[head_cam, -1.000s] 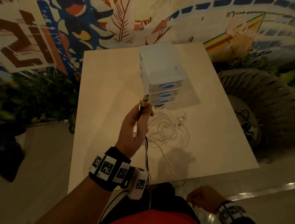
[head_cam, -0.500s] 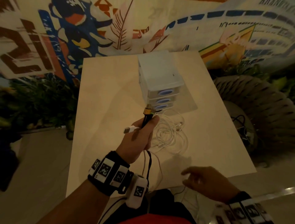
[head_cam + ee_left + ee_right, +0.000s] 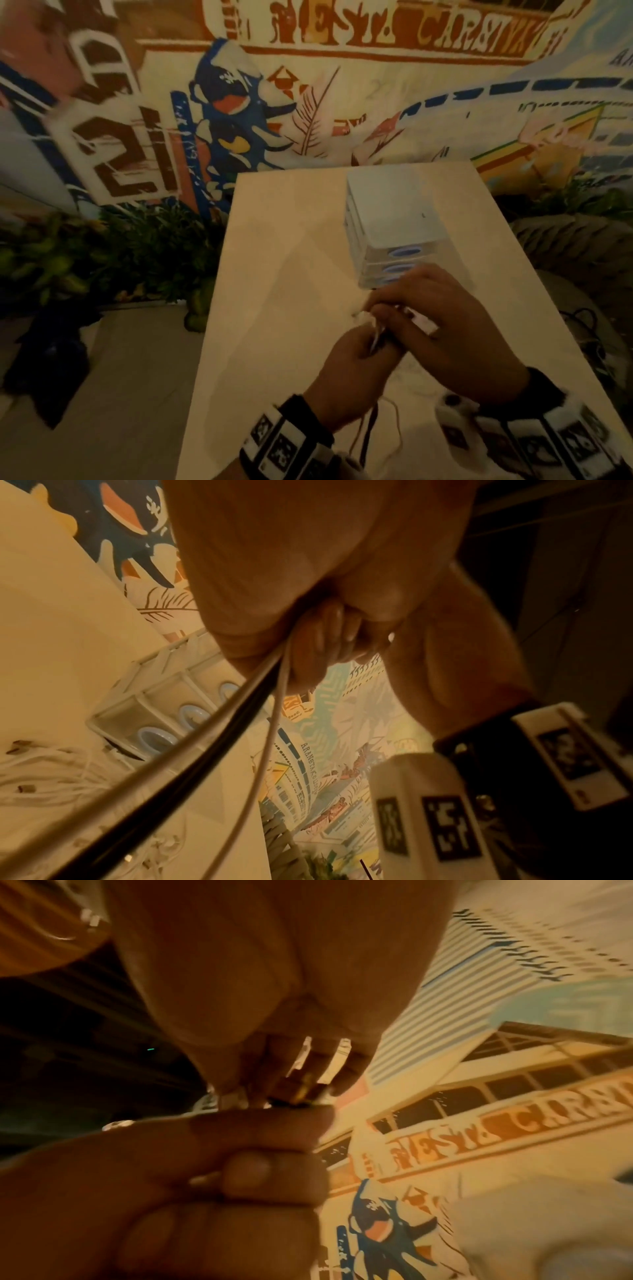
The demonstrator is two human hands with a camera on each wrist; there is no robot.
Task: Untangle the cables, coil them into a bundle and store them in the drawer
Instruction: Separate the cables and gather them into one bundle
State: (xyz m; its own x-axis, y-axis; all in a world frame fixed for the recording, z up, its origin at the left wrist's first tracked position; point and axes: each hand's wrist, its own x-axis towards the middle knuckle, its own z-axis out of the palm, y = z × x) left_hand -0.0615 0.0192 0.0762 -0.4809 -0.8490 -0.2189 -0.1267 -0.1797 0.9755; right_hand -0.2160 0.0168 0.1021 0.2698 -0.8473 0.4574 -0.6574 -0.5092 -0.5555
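Both hands are held together above the near part of the light wooden table [image 3: 274,274], just in front of the white three-drawer unit [image 3: 387,212], whose drawers with blue oval handles are seen closed. The left hand [image 3: 349,373] is curled into a fist around the cable ends; in the left wrist view a black cable [image 3: 192,753] and two white cables [image 3: 263,753] are seen running out of the closed fingers toward the camera. The right hand [image 3: 455,339] is laid over the left from the right, its fingertips [image 3: 342,1080] pressed together and pinching a gold-coloured connector [image 3: 301,1091] at the top of the left fist. A loose tangle of white cables [image 3: 51,775] is seen lying on the table beside the base of the drawer unit; in the head view it is hidden by the hands. Marker bands are worn on both wrists. A painted mural [image 3: 239,113] is seen behind the table
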